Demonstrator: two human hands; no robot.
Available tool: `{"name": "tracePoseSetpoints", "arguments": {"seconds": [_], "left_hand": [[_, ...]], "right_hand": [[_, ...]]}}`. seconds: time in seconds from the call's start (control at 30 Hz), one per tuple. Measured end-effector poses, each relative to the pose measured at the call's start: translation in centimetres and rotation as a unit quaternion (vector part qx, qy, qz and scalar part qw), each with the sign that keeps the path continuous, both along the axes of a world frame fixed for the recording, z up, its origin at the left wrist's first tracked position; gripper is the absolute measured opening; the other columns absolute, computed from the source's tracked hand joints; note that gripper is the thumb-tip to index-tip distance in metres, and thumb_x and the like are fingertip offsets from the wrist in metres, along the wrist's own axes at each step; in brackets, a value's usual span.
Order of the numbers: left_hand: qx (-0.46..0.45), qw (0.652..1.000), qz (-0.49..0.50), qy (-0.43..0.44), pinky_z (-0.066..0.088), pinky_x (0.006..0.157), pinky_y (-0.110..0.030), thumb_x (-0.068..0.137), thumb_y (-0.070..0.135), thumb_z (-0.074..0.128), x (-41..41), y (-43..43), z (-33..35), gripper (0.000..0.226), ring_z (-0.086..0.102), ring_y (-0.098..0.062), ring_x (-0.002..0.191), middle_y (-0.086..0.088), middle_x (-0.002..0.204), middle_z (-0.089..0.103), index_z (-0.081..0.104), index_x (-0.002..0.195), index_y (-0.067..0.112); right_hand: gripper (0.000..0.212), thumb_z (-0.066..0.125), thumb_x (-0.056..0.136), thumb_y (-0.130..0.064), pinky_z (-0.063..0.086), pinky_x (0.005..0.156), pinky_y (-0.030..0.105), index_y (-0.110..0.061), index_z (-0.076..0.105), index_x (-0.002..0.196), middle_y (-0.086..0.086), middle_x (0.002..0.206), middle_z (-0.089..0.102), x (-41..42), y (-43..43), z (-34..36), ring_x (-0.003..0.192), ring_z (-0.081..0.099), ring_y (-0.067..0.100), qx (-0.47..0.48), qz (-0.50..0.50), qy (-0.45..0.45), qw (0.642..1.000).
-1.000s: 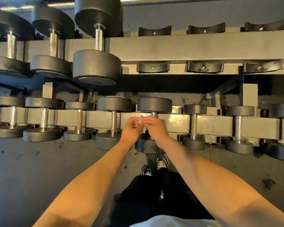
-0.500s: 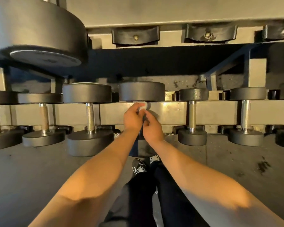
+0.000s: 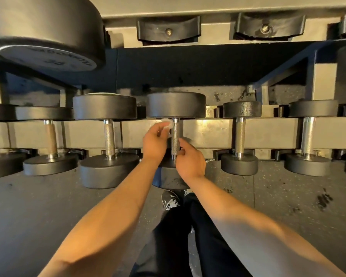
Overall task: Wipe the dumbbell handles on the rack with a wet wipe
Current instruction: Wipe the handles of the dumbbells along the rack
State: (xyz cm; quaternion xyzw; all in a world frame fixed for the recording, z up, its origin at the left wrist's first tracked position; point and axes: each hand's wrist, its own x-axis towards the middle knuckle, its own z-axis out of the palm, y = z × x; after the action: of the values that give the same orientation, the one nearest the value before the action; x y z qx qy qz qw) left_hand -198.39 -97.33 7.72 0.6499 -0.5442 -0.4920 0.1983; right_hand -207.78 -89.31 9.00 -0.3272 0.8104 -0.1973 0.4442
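Left hand (image 3: 155,141) pinches a wet wipe (image 3: 166,123) beside a dumbbell handle (image 3: 175,136); right hand (image 3: 190,159), fingers loose, touches its base. Next: wrap and rub.

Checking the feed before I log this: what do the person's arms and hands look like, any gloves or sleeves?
Both forearms are bare up to the frame's edge: no sleeves, no watch or bands visible. The left hand and right hand wear no gloves, and no rings show.
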Motion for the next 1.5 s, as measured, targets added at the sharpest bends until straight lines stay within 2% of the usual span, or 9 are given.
{"name": "tracePoseSetpoints", "arguments": {"seconds": [0.2, 0.4, 0.67, 0.77, 0.97, 1.17, 1.27, 1.4, 1.5], "left_hand": [[0.03, 0.996, -0.062, -0.056, 0.052, 0.09, -0.029, 0.099, 0.012, 0.058, -0.2, -0.4, -0.8, 0.013, 0.067, -0.016, 0.097, -0.002, 0.104, 0.072, 0.068, 0.106, 0.017], [0.125, 0.972, -0.173, -0.096, 0.051, 0.096, -0.028, 0.096, 0.01, 0.064, 2.2, 2.0, -0.1, 0.016, 0.067, -0.013, 0.099, 0.002, 0.105, 0.074, 0.074, 0.099, 0.023], [0.061, 0.997, -0.041, -0.009, 0.052, 0.09, -0.029, 0.101, 0.016, 0.056, -0.2, 0.4, -0.3, 0.014, 0.066, -0.013, 0.097, 0.003, 0.103, 0.072, 0.068, 0.106, 0.023], [0.086, 0.991, -0.087, -0.045, 0.054, 0.092, -0.034, 0.099, 0.016, 0.06, 0.8, 1.3, -0.4, 0.012, 0.068, -0.017, 0.096, 0.003, 0.103, 0.073, 0.07, 0.105, 0.02], [0.176, 0.949, -0.216, -0.149, 0.044, 0.087, -0.021, 0.095, 0.016, 0.065, 2.1, 1.8, 0.1, 0.013, 0.063, -0.014, 0.101, 0.001, 0.11, 0.073, 0.074, 0.102, 0.02], [0.068, 0.993, -0.041, -0.083, 0.049, 0.08, -0.022, 0.101, 0.015, 0.057, 0.9, 1.4, 0.6, 0.017, 0.062, -0.013, 0.095, 0.003, 0.103, 0.069, 0.068, 0.113, 0.016], [0.071, 0.992, -0.05, -0.09, 0.044, 0.068, -0.014, 0.102, 0.015, 0.055, -0.1, 1.9, 0.6, 0.02, 0.062, -0.013, 0.093, 0.002, 0.102, 0.068, 0.066, 0.119, 0.013], [0.058, 0.993, -0.074, -0.065, 0.055, 0.086, -0.023, 0.098, 0.012, 0.062, 1.0, 3.6, 1.1, 0.019, 0.066, -0.005, 0.096, 0.005, 0.107, 0.074, 0.074, 0.111, 0.018], [0.05, 0.997, -0.051, 0.013, 0.058, 0.087, -0.032, 0.097, 0.008, 0.061, 1.7, 4.7, 1.7, 0.022, 0.069, -0.007, 0.091, 0.006, 0.101, 0.074, 0.069, 0.112, 0.022]], "right_hand": [[0.049, 0.039, 0.097, -0.013, 0.048, 0.102, 0.043, -0.035, 0.06, 0.135, 0.0, 0.121, 0.069, -0.4, 0.4, -0.6, 0.116, 0.058, 0.028, -0.007, -0.053, -0.046, 0.998], [0.048, 0.041, 0.098, -0.013, 0.047, 0.105, 0.041, -0.035, 0.059, 0.138, -0.005, 0.132, 0.066, -0.3, 0.4, -0.4, 0.119, 0.06, 0.022, 0.003, -0.076, -0.051, 0.996], [0.052, 0.034, 0.089, -0.031, 0.044, 0.106, 0.047, -0.034, 0.06, 0.134, -0.001, 0.121, 0.07, 0.0, 0.6, -1.4, 0.114, 0.059, 0.03, -0.019, -0.078, -0.006, 0.997], [0.051, 0.035, 0.091, -0.029, 0.043, 0.106, 0.046, -0.034, 0.059, 0.136, 0.001, 0.12, 0.071, -0.1, 0.5, -1.6, 0.111, 0.059, 0.03, -0.008, -0.063, 0.008, 0.998], [0.042, 0.041, 0.1, -0.027, 0.043, 0.106, 0.044, -0.035, 0.058, 0.137, -0.003, 0.131, 0.065, -0.3, 0.5, -1.5, 0.122, 0.054, 0.03, 0.009, -0.055, -0.003, 0.998], [0.043, 0.044, 0.097, -0.024, 0.046, 0.103, 0.042, -0.036, 0.056, 0.137, -0.011, 0.128, 0.066, -0.3, 0.7, -1.1, 0.117, 0.059, 0.022, -0.021, -0.068, -0.027, 0.997], [0.037, 0.046, 0.097, -0.026, 0.049, 0.097, 0.041, -0.035, 0.052, 0.133, -0.012, 0.127, 0.065, -0.4, 0.7, -1.2, 0.112, 0.061, 0.02, -0.045, -0.06, -0.024, 0.997], [0.028, 0.055, 0.095, -0.041, 0.05, 0.086, 0.041, -0.037, 0.039, 0.117, -0.009, 0.117, 0.059, -0.4, 0.9, -1.0, 0.099, 0.063, 0.019, -0.08, -0.015, -0.015, 0.997], [0.017, 0.059, 0.096, -0.034, 0.052, 0.078, 0.038, -0.035, 0.048, 0.108, -0.006, 0.107, 0.056, -1.0, 0.2, -0.2, 0.09, 0.06, 0.014, -0.107, 0.029, -0.074, 0.991]]}}
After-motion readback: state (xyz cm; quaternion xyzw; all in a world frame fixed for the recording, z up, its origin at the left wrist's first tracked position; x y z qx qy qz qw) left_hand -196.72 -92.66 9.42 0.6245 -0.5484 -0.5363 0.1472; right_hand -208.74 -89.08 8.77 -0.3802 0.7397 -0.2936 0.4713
